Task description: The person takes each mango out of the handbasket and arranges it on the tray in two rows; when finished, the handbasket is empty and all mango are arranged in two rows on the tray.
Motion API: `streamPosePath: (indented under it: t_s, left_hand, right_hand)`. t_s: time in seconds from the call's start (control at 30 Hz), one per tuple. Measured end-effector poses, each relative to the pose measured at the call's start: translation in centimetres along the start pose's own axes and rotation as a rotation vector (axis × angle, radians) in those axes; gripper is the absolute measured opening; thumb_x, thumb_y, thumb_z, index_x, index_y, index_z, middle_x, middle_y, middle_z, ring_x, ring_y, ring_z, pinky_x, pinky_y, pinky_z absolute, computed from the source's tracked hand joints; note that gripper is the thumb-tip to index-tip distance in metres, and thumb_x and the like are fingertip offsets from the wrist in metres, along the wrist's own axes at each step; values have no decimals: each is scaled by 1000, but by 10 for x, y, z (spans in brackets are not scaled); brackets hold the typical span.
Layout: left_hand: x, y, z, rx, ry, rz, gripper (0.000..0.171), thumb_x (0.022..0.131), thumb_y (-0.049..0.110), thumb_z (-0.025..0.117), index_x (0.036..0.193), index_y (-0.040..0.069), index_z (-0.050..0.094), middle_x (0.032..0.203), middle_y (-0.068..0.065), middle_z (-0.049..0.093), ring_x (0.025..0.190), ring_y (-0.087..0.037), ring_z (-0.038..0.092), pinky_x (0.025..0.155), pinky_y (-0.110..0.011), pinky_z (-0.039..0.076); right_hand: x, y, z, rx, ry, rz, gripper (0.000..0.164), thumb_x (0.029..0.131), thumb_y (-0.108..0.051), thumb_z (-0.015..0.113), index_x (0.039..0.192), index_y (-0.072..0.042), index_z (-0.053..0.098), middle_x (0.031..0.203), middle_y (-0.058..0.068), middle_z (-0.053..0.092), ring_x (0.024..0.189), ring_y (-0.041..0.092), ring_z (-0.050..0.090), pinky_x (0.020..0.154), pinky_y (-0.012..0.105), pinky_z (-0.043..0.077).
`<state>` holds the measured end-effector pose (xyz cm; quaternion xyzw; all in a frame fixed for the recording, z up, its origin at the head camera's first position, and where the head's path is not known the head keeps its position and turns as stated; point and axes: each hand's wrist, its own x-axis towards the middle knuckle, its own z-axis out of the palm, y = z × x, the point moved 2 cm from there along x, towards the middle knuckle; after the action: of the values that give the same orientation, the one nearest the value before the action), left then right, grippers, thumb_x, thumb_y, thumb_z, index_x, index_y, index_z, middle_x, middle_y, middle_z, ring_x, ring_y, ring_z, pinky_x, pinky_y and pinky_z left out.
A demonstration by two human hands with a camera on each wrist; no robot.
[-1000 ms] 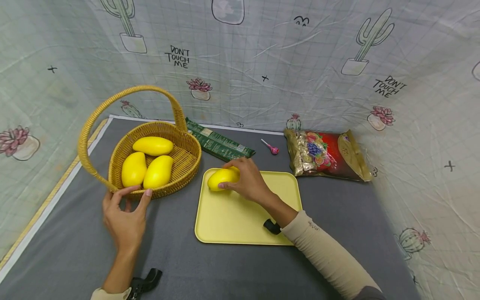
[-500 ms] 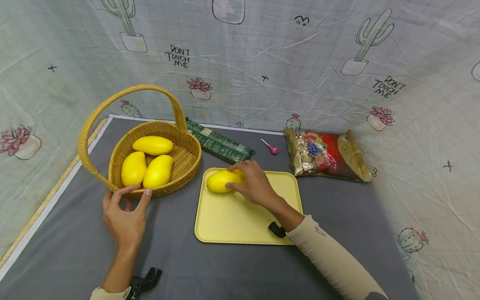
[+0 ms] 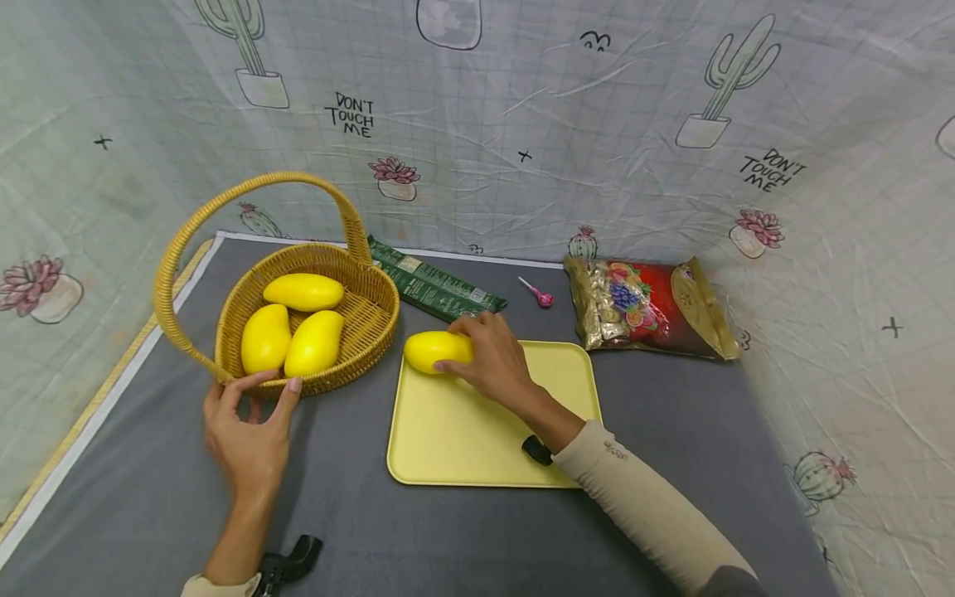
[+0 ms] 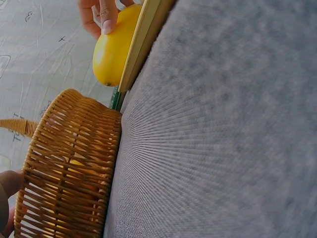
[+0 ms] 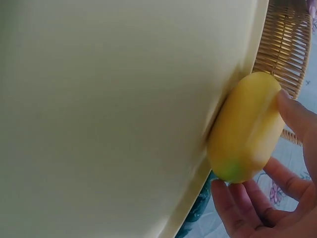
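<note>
Gripping mango, R hand | L hand pinching basket | grn pkt behind tray | lollipop nr bag

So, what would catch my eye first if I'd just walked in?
Probably the tall-handled wicker basket on the left, with three bright yellow fruits inside and the left hand at its near rim. Next, a fourth yellow fruit, gripped by the right hand at the pale tray's far left corner.
</note>
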<state>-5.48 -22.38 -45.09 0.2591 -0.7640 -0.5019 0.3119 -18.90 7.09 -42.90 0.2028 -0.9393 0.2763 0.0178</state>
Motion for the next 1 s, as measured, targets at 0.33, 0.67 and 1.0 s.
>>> streamPosePath:
  t_s: [0.33, 0.67, 1.0]
  left_hand:
    - [1, 0, 0, -4, -1, -5, 40, 86, 28, 91, 119, 9, 79, 158, -3, 50, 145, -22, 46, 105, -28, 51]
    - [1, 0, -1, 0, -9, -1, 40, 86, 27, 91, 119, 9, 79, 160, -1, 48, 148, -21, 45, 108, -30, 52]
    - [0, -1, -1, -5, -8, 2, 39, 87, 28, 91, 119, 9, 78, 160, -2, 48, 149, -21, 44, 110, -33, 51]
  right_hand:
    - [3, -7, -13, -12, 31, -7, 61, 82, -52, 90, 132, -22, 72, 118, 9, 63, 104, 25, 50, 76, 36, 45]
    - [27, -40, -22, 100, 32, -103, 61, 85, -52, 88, 137, -25, 70, 129, 4, 62, 118, 24, 52, 87, 44, 52]
    - [64, -84, -4, 217, -3, -242, 61, 91, -46, 84, 143, -21, 65, 138, 1, 67, 121, 21, 61, 105, 45, 48]
